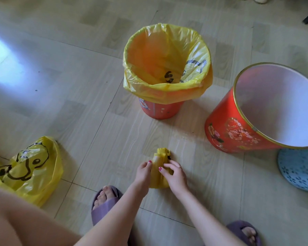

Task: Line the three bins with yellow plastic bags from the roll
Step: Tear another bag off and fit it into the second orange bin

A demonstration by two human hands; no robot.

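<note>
- The floor carries everything; the lined bin serves as landmark here. It stands upright, a yellow bag folded out over its rim.
- The unlined bin is just to the right of the lined bin and a little nearer the person, red outside, white inside, with no bag in it.
- A blue patterned container shows partly behind the unlined bin, farther right of the landmark; whether it is the 3rd bin I cannot tell.
- A loose printed yellow bag lies flat, well to the left of the lined bin and nearer the person.
- The roll of bags is directly on the near side of the lined bin, between it and the person's feet, its long axis running roughly toward that bin.
- The left hand pinches the roll's left edge; the right hand lies curled over its right side, fingertips pressing the plastic. Both are touching it, so neither is nearer.
- Count: 1 lined bin, 1 bare bin, 1 blue container, 1 roll, 1 loose bag, 2 purple slippers.
- My judgement: the next bag must be separated and carried right to the bare bin.
</note>
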